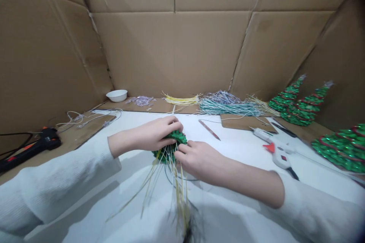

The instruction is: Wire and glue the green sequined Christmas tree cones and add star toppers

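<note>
My left hand (pixel 159 133) is closed around the far side of a shiny green tinsel Christmas tree (pixel 177 136), which lies on its side with its base towards me. Long yellow and white wires (pixel 178 186) trail out of it towards my body. From the right, my right hand (pixel 199 157) touches the tree's near edge, its fingers pinched where the wires come out. My hands cover much of the tree, and the exact spot under my right fingertips is hidden.
Bundles of yellow wires (pixel 182 100) and green wires (pixel 230 106) lie at the back. A white bowl (pixel 116 95) stands back left, near clear beads (pixel 142 101). Finished green trees (pixel 308 108) stand right, beside a white glue gun (pixel 281 155). A black tool (pixel 42 142) lies left; cardboard walls (pixel 171 45) enclose everything.
</note>
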Tool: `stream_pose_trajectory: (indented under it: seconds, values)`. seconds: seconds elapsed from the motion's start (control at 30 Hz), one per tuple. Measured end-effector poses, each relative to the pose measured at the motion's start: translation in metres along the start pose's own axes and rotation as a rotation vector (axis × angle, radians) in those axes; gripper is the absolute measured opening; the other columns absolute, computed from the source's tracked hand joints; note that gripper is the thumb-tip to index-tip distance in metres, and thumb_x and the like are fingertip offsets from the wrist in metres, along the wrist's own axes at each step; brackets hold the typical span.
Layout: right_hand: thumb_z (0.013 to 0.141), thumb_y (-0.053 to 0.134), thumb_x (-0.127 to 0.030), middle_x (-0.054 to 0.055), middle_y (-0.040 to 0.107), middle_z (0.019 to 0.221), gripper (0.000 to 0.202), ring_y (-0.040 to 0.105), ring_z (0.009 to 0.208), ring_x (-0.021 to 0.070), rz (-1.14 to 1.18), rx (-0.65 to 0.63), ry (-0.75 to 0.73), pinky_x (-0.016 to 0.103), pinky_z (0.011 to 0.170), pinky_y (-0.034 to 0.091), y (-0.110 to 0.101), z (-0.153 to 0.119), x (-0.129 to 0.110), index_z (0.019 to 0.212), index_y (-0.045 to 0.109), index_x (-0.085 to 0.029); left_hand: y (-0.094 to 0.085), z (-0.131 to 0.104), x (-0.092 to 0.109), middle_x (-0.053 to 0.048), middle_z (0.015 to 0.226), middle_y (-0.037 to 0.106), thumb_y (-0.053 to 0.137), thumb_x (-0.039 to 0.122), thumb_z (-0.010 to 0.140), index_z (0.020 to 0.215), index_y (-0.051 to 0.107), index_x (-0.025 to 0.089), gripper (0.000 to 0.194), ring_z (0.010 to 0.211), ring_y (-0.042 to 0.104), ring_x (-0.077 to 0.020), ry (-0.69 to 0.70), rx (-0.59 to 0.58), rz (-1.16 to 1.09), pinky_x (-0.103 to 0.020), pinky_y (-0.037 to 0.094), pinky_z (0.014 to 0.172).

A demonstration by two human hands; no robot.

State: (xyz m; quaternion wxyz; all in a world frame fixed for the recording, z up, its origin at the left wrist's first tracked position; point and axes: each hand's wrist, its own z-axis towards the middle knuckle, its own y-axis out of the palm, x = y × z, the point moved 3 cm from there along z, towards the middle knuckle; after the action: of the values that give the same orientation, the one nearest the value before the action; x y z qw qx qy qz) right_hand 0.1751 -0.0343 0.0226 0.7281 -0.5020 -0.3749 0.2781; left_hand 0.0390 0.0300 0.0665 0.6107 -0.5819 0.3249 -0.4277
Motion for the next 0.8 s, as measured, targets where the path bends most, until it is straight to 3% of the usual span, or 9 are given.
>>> stream_pose_trajectory:
  seconds: [0.27, 0.43, 0.5, 0.53, 0.63, 0.7, 0.8]
  values:
    - [0.085, 0.043, -0.007, 0.006, 0.058, 0.086, 0.016, 0.055, 0.079, 0.0209, -0.08, -0.027, 0.047, 0.036, 0.07, 0.043, -0.021, -0.011, 0.024, 0.094, 0.055, -0.013, 0.016, 0.006, -0.01, -0.007, 0.1, 0.047, 0.041, 0.027, 0.089, 0.104, 0.041, 0.018, 0.017, 0.092, 0.047, -0.0207, -0.109, 0.295, -0.203, -0.036, 0.041, 0.083]
    - [0.086, 0.04, -0.005, 0.015, 0.053, 0.12, 0.036, 0.052, 0.103, 0.0215, -0.072, 0.134, 0.138, 0.039, 0.085, 0.042, -0.035, -0.038, 0.029, 0.12, 0.048, -0.015, 0.032, 0.01, -0.01, -0.005, 0.1, 0.044, 0.038, 0.029, 0.091, 0.107, 0.038, 0.021, 0.018, 0.093, 0.045, -0.0192, -0.189, 0.468, -0.364, -0.036, 0.04, 0.085]
    - [0.086, 0.039, -0.008, 0.014, 0.057, 0.116, 0.032, 0.055, 0.097, 0.0202, -0.062, 0.156, 0.33, 0.034, 0.079, 0.043, -0.044, -0.063, 0.042, 0.114, 0.052, -0.015, 0.037, 0.01, -0.009, -0.005, 0.101, 0.044, 0.039, 0.031, 0.091, 0.106, 0.038, 0.022, 0.018, 0.093, 0.044, -0.0192, -0.23, 0.516, -0.39, -0.035, 0.04, 0.084]
    - [0.088, 0.038, -0.013, 0.014, 0.062, 0.103, 0.025, 0.059, 0.087, 0.0202, -0.066, 0.141, 0.465, 0.032, 0.071, 0.044, -0.047, -0.079, 0.051, 0.106, 0.057, -0.013, 0.04, 0.009, -0.009, -0.004, 0.102, 0.044, 0.039, 0.031, 0.091, 0.106, 0.038, 0.022, 0.018, 0.093, 0.044, -0.0192, -0.244, 0.538, -0.399, -0.035, 0.04, 0.083]
    - [0.09, 0.04, -0.039, 0.012, 0.064, 0.073, 0.035, 0.062, 0.072, 0.0236, -0.045, -0.003, 1.126, 0.032, 0.063, 0.042, -0.045, -0.138, 0.088, 0.079, 0.062, -0.014, 0.047, 0.007, -0.009, -0.004, 0.103, 0.043, 0.04, 0.032, 0.09, 0.107, 0.037, 0.023, 0.02, 0.094, 0.044, -0.0199, -0.252, 0.608, -0.395, -0.035, 0.04, 0.082]
    - [0.088, 0.045, -0.042, 0.013, 0.061, 0.063, 0.038, 0.063, 0.074, 0.0273, -0.013, -0.008, 1.213, 0.033, 0.063, 0.043, -0.036, -0.168, 0.107, 0.071, 0.062, -0.013, 0.051, 0.005, -0.009, -0.005, 0.104, 0.042, 0.042, 0.033, 0.089, 0.107, 0.038, 0.023, 0.021, 0.098, 0.043, -0.0215, -0.236, 0.646, -0.373, -0.036, 0.04, 0.084]
    - [0.081, 0.054, -0.048, 0.011, 0.061, 0.058, 0.035, 0.063, 0.073, 0.0263, 0.095, 0.037, 1.183, 0.033, 0.063, 0.044, -0.011, -0.195, 0.13, 0.069, 0.063, -0.016, 0.058, 0.003, -0.007, -0.006, 0.106, 0.041, 0.044, 0.032, 0.088, 0.107, 0.038, 0.024, 0.021, 0.101, 0.042, -0.0234, -0.212, 0.66, -0.366, -0.04, 0.039, 0.086]
